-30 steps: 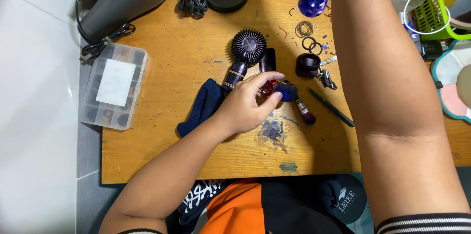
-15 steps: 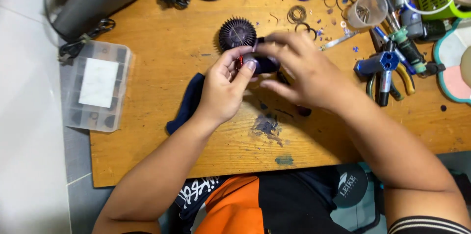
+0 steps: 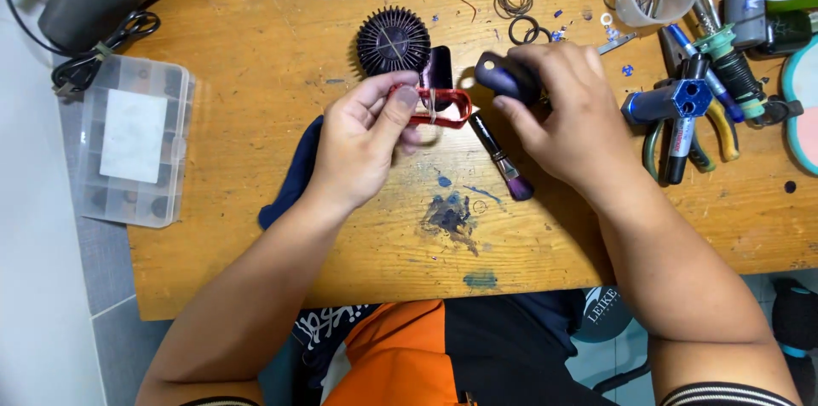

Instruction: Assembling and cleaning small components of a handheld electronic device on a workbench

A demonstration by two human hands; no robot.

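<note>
Left hand (image 3: 362, 146) pinching one end of a red frame-like part (image 3: 434, 108) between thumb and fingers, held just above the wooden table (image 3: 256, 57). Right hand (image 3: 567, 116) closed around a small dark blue cap (image 3: 504, 76), possibly a bottle top; hard to tell. Black finned round part (image 3: 393, 40) just behind the red piece. Small brush (image 3: 501, 157) lying on the table beneath the hands. Clear compartment box (image 3: 132, 150) well apart at left.

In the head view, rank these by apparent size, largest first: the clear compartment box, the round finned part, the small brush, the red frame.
1. Clear compartment box.
2. Round finned part.
3. Small brush and red frame: similar; the frame is partly covered by the left hand.
</note>
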